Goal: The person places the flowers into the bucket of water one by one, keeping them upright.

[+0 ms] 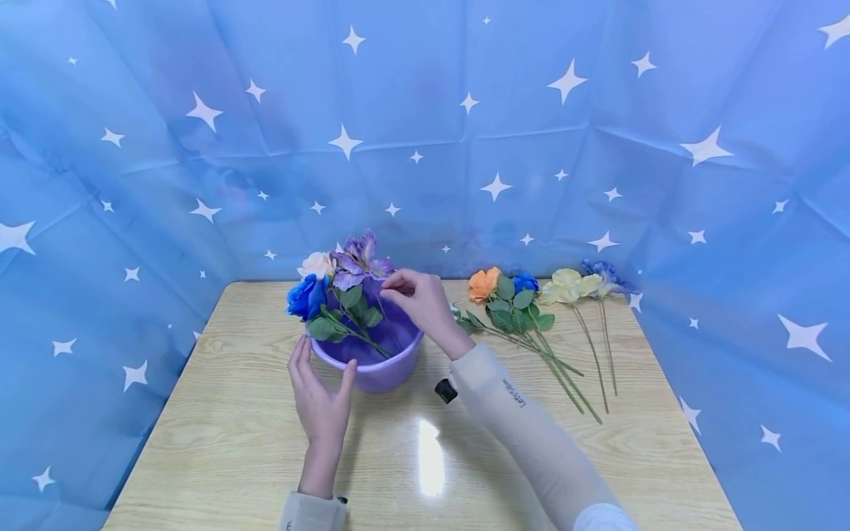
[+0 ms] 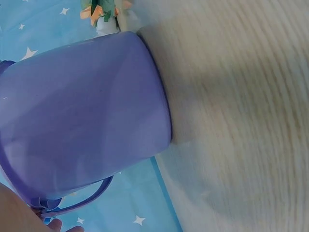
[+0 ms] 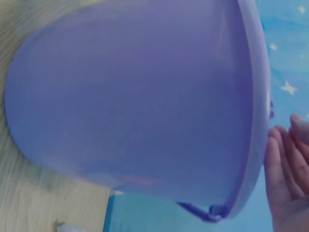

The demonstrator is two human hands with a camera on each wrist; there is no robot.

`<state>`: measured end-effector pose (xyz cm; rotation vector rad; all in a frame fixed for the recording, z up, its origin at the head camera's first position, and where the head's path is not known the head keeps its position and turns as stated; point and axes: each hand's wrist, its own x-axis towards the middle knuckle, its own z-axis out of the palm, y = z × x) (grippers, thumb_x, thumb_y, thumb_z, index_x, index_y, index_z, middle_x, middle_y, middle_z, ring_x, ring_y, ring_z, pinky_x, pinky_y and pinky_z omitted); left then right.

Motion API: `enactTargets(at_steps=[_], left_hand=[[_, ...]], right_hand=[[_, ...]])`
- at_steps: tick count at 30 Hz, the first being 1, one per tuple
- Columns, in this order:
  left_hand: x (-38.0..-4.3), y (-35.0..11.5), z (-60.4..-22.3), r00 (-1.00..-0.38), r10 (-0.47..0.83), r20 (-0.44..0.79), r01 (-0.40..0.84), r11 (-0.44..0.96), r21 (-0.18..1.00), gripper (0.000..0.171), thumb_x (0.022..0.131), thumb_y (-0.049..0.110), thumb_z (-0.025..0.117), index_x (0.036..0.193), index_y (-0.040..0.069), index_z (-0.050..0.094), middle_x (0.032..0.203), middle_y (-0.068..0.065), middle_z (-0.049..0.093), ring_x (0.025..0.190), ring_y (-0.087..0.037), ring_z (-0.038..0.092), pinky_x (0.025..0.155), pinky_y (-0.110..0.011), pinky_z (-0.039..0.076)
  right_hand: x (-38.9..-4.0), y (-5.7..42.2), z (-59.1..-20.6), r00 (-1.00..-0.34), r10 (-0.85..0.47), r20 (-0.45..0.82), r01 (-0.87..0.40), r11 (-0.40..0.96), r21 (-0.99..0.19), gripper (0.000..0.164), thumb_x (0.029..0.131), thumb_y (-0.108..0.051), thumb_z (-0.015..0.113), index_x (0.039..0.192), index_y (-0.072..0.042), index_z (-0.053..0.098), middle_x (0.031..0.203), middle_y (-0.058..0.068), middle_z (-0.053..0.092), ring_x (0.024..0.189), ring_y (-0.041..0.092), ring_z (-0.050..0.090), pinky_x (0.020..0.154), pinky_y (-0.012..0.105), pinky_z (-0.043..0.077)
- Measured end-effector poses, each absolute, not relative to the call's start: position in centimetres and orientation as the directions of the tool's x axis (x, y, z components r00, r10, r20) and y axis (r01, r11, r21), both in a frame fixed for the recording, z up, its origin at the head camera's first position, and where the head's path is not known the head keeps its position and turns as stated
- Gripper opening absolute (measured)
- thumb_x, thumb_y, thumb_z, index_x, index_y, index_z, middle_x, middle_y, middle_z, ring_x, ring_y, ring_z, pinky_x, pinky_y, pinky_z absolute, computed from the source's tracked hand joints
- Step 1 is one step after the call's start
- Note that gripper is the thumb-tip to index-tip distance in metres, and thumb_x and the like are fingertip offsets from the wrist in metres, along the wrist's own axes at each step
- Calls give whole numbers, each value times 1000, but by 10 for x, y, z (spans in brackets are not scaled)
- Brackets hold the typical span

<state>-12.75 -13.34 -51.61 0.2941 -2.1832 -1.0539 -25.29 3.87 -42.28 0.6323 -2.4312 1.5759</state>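
A purple bucket (image 1: 388, 374) with a hanging handle (image 2: 94, 197) stands on the table. My left hand (image 1: 322, 404) holds its near-left rim, thumb at the front and fingers along the side. Over the far rim, my right hand (image 1: 425, 304) pinches the thin stem of a purple flower (image 1: 361, 264) between thumb and fingertips. A blue rose (image 1: 306, 298) with green leaves leans on the left rim, its stem running down inside. Behind it shows a pale pink rose (image 1: 317, 265). In the right wrist view, the right fingers (image 3: 279, 166) are right beside the rim.
Right of the bucket lie an orange rose (image 1: 484, 284), another blue rose (image 1: 525, 283), a pale yellow flower (image 1: 568, 286) and a violet-blue flower (image 1: 607, 275), stems toward me. A blue star-patterned cloth (image 1: 425, 96) hangs behind the wooden table (image 1: 219, 435).
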Motion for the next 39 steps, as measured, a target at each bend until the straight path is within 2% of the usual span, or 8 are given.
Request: enactTargets(at_steps=[7,17,22,31,39], left_hand=[[-123,-136,-518,-749,-441,495,67,693,718,90,79,38,80,153,11,38,157,-12,39,144,-34,37,116,-57,36],[-125,-140,-521,-712,-408,571,99,747,658,86,78,40,79,150,9,44,154,-13,44,140,-37,41,113,-58,37],[-125,-141,-521,-725,-408,555,81,750,657,89,76,42,80,150,9,43,154,-12,44,140,-35,42,113,-57,38],[-124,-141,-519,-746,-417,519,57,737,673,91,75,39,82,150,8,42,154,-12,43,140,-33,42,114,-55,38],[-126,-141,-525,-727,-419,544,81,734,675,88,77,36,81,152,11,41,154,-11,43,139,-36,42,111,-58,38]], right_hand=[[-254,54,-422,-905,-221,363,-421,351,-836,12,88,-14,75,97,-6,75,94,9,78,82,19,75,75,24,62],[-260,80,-425,-925,-170,340,-379,338,-861,16,90,-18,73,100,-5,75,94,9,77,85,19,73,79,30,62],[-262,96,-423,-940,-128,317,-342,334,-878,13,91,-18,72,100,-9,75,97,9,77,88,20,72,81,31,62],[-265,118,-425,-945,-76,319,-324,361,-874,16,91,-18,72,103,-7,74,100,12,76,90,23,72,82,29,60],[-266,138,-430,-947,-32,318,-304,403,-863,18,91,-22,73,102,-9,75,99,11,76,89,23,73,74,19,58]])
